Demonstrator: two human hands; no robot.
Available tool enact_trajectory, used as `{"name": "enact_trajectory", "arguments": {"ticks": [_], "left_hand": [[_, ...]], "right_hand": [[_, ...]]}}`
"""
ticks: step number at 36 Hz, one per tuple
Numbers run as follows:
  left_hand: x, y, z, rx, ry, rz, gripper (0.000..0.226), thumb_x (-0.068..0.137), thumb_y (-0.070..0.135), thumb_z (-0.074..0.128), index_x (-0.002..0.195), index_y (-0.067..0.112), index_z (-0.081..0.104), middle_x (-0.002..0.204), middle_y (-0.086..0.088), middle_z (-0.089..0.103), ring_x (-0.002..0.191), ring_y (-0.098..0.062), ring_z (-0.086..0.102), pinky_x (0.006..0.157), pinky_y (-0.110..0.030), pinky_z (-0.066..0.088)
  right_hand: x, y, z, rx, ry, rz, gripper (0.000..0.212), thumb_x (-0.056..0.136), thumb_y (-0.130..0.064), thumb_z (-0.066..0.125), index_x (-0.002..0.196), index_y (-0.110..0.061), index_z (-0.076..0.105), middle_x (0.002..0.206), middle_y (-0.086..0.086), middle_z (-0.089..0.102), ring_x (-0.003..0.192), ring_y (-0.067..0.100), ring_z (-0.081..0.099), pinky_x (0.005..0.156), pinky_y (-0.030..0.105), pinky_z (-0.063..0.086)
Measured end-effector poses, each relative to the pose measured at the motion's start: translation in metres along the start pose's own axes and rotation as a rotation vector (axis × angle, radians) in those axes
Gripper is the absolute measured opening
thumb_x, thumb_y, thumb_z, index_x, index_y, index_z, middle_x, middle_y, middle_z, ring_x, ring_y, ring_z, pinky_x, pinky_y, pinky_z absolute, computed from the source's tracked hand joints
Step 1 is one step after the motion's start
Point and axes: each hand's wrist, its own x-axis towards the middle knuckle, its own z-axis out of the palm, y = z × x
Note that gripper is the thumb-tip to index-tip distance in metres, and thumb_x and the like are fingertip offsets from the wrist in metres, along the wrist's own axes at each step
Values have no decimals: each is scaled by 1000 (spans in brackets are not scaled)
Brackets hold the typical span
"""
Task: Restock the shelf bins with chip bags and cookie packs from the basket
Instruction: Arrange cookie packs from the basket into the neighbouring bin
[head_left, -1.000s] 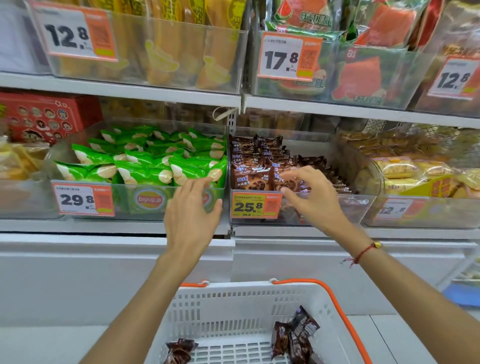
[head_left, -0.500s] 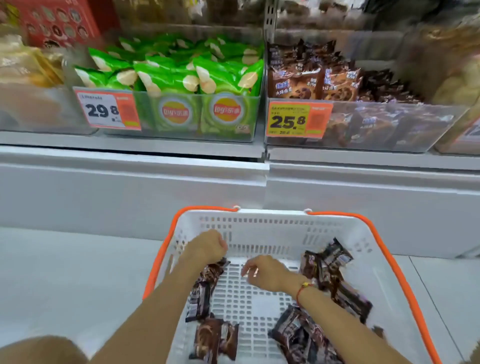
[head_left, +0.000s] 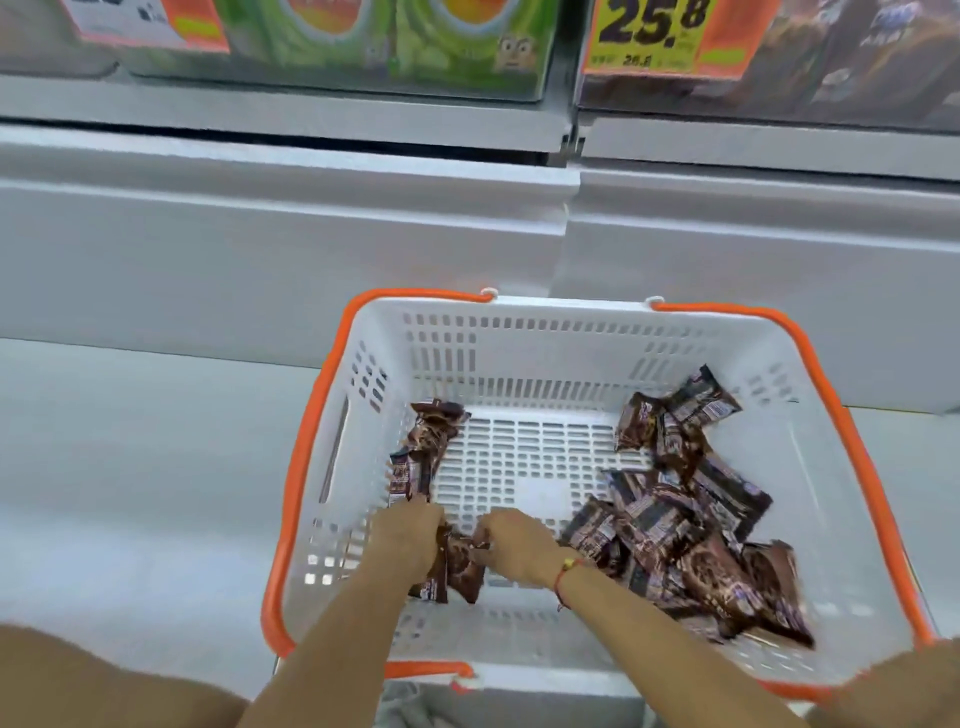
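A white slotted basket (head_left: 524, 340) with orange handles sits on the floor below the shelf. Dark brown cookie packs (head_left: 675, 525) lie heaped along its right side, and a few more (head_left: 423, 452) lean against the left wall. One brown pack (head_left: 460, 569) stands near the front, held between both hands. On the shelf above, one bin (head_left: 395, 52) holds green chip bags, its neighbour (head_left: 841, 67) brown packs.

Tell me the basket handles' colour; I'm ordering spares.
Orange handles on a white basket; head view.
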Motion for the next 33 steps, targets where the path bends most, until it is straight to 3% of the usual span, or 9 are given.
{"name": "enact_trajectory", "arguments": {"ticks": [5, 10, 13, 14, 17, 20, 24, 29, 33], "left_hand": [[5, 1, -11, -45, -47, -49, 35, 90, 10, 51, 124, 18, 54, 124, -4, 57, 114, -25, 56, 94, -37, 48], [12, 6, -52, -291, -74, -34, 41, 92, 21, 57, 129, 12, 44, 125, -9, 55, 113, -27, 55, 93, -36, 47], [15, 17, -100, -421, -100, 5, 16, 96, 15, 50, 94, 0, 52, 84, -9, 52, 79, -22, 53, 61, -23, 42], [15, 21, -119, -456, -79, 11, 20, 97, 11, 46, 81, 0, 51, 72, -6, 44, 66, -18, 47, 53, -22, 35], [11, 33, -173, -515, -25, 52, 31, 97, 9, 44, 67, 15, 45, 68, -1, 45, 69, -20, 50, 64, -27, 45], [-2, 43, -224, -546, 25, 106, 16, 99, 18, 46, 88, 11, 56, 88, -4, 58, 80, -18, 56, 67, -26, 46], [-28, 50, -273, -533, 97, 195, 34, 100, 27, 44, 114, 1, 62, 113, -13, 62, 90, -19, 55, 67, -25, 45], [-49, 58, -295, -679, 346, 322, 15, 90, 27, 64, 85, 14, 60, 75, 1, 60, 81, -22, 59, 66, -26, 44], [-60, 62, -313, -894, 474, 385, 21, 81, 33, 75, 78, 16, 62, 77, -1, 69, 81, -16, 64, 71, -27, 43]], "right_hand": [[3, -3, -11, 144, 1, 4, 19, 94, -13, 56, 101, 1, 66, 109, 15, 67, 96, 27, 62, 86, 38, 52], [4, -3, -65, 127, 33, -39, 11, 96, -15, 54, 106, -12, 59, 120, 6, 59, 107, 24, 57, 87, 33, 48], [-1, -4, -119, 107, 60, -78, 6, 96, -14, 54, 99, -13, 59, 122, 10, 59, 113, 26, 56, 93, 38, 47], [-5, -5, -139, 88, 79, -95, 8, 95, -14, 55, 101, -11, 61, 122, 10, 59, 114, 26, 56, 94, 36, 45], [-23, -8, -200, 54, 132, -128, 15, 92, -13, 59, 104, -6, 64, 119, 10, 61, 111, 24, 56, 94, 33, 44], [-49, -12, -254, 59, 185, -160, 3, 91, -17, 62, 94, -15, 63, 104, 2, 62, 102, 20, 59, 89, 28, 46], [-87, -18, -300, 263, 253, -188, 8, 92, -16, 63, 84, -19, 60, 85, -5, 62, 78, 9, 60, 65, 17, 50], [-121, -10, -315, 497, 410, -226, 7, 84, -12, 72, 79, -16, 67, 76, 0, 69, 68, 7, 63, 65, 24, 54], [-144, -6, -332, 599, 551, -265, 5, 80, -13, 75, 80, -15, 70, 69, -3, 69, 66, 4, 62, 65, 21, 54]]}}
